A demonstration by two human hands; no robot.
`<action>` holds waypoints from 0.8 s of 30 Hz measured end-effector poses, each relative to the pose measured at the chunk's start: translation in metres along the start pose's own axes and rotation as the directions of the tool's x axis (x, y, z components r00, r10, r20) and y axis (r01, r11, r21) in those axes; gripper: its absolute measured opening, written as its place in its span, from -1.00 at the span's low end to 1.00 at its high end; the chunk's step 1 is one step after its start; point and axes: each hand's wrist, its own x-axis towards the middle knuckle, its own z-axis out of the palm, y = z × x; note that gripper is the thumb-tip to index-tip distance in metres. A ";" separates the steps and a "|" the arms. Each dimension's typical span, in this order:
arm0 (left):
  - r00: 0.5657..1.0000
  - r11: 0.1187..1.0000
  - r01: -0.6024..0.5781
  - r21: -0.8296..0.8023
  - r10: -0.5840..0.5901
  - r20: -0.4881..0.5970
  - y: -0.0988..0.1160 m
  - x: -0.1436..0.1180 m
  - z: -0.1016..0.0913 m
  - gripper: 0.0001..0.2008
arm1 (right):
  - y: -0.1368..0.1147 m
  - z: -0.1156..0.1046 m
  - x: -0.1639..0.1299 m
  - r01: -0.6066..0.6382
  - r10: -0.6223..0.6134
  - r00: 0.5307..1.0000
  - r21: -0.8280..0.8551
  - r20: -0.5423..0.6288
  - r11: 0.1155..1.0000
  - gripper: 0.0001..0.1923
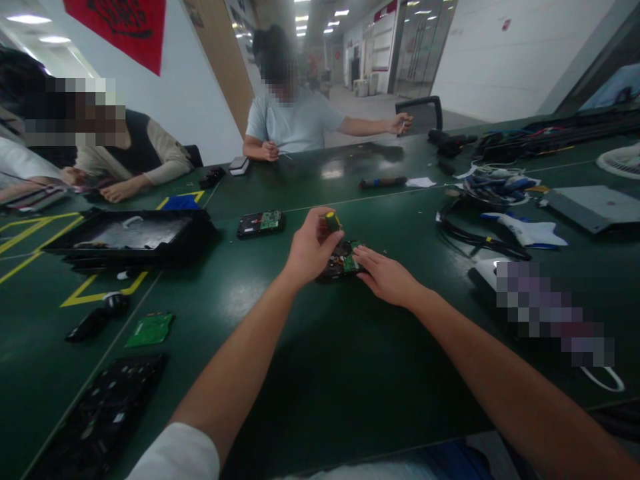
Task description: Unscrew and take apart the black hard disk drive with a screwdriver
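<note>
Left arm [250, 333]: yours reaches up and inward from the lower left, the forearm bare below a white sleeve [177, 455].
Left hand [311, 248]: you have it raised above the hard drive [344, 259], thumb and fingers closed around a tool handle [333, 223].
Tool handle: yellow and black, its top poking out of your grip; its lower end is hidden.
Right arm [493, 363]: it slants in from the lower right, bare, your wrist low near the tabletop [370, 380].
Right hand: [389, 275] you hold it palm down, nearly flat, fingers [371, 257] stretched together toward your left and resting at the drive's right side; whether they grip its edge, you cannot tell from here.
Hard drive: it lies on the tabletop between your hands, green circuitry facing up, partly covered by both.
Second drive [261, 224]: it lies beyond your left hand, off to the left.
</note>
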 end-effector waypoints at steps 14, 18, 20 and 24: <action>1.000 1.000 -0.017 0.014 0.017 0.001 0.000 0.000 0.000 -0.56 | 0.001 0.001 -0.002 0.003 -0.003 1.000 -0.019 0.002 1.000 -0.51; 1.000 1.000 -0.021 0.018 0.021 0.004 0.000 -0.001 0.001 -0.55 | 0.002 0.001 -0.002 0.006 -0.006 1.000 -0.016 -0.005 1.000 -0.51; 1.000 0.999 -0.020 0.026 0.021 -0.002 0.000 -0.001 0.000 -0.55 | 0.002 0.002 -0.002 0.007 -0.007 1.000 -0.006 -0.011 1.000 -0.51; 1.000 0.999 -0.024 0.044 0.025 -0.007 0.001 -0.001 0.000 -0.55 | 0.003 0.002 -0.002 0.002 -0.002 1.000 -0.003 -0.013 1.000 -0.50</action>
